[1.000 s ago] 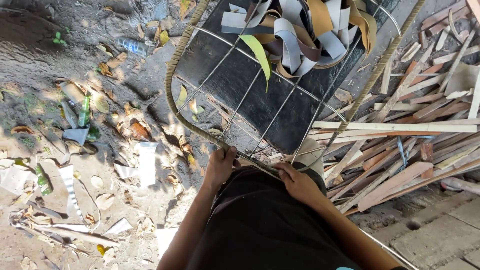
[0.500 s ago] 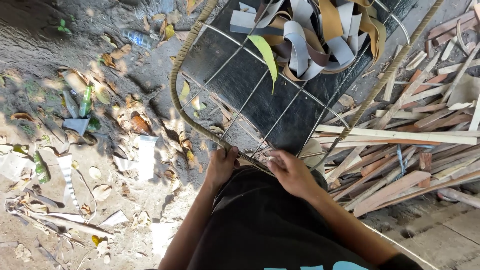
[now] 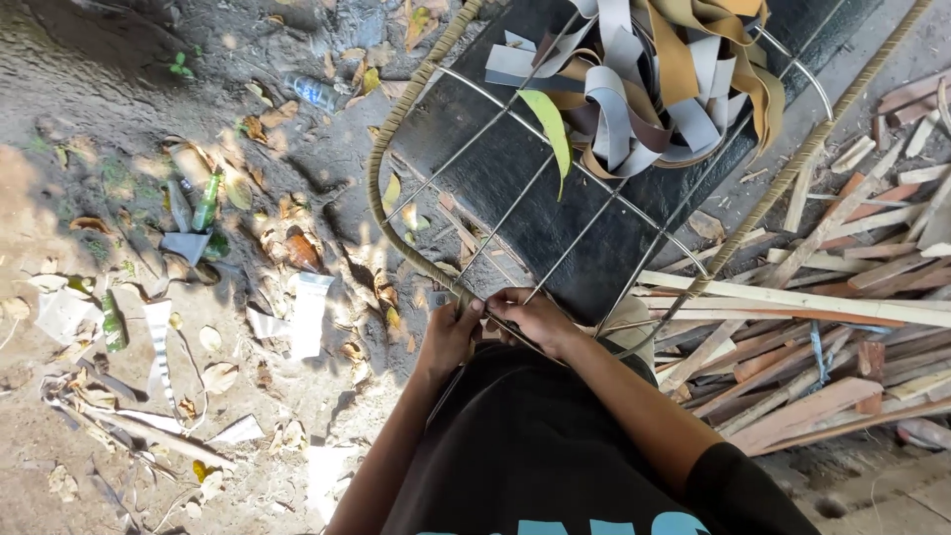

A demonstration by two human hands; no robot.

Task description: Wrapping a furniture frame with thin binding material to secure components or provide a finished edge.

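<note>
Overhead, strips (image 3: 644,89) piled on wire frame (image 3: 515,213)

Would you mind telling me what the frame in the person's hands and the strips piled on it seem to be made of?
The frame looks like thin metal rod: straight, grey bars with a dull shine. Its rim seems wrapped in tan cane or cord, going by the ribbed winding. The strips look like flat, matte synthetic or leather-like bands in grey and tan, curling loosely.

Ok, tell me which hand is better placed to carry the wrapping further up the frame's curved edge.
Probably the left hand: it grips the wrapped rim where the binding ends. The right hand rests inward, on the bare wire bars.
</note>
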